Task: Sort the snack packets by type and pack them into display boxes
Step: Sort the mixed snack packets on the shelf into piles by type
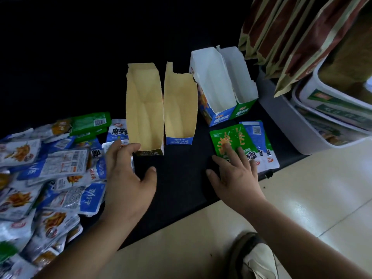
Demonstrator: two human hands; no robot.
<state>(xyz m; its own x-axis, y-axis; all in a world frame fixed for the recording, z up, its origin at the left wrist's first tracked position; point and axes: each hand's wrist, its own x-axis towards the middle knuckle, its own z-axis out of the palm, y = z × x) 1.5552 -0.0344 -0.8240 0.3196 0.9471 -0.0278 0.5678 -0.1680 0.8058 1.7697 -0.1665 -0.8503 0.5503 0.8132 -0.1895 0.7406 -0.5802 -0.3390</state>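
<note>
Pressing the green packet [223, 137] with my right hand [235, 178], fingers flat. Left hand [126, 172] loosely spread, fingertips beside the tan box [144, 105].

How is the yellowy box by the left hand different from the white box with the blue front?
The yellowy box is tan inside; the white box is white inside. The yellowy box has a dark front, the white box a blue one. The yellowy box sits by the left hand; the white box is farther right, beside a green-fronted box. Both are open-topped and empty.
</note>
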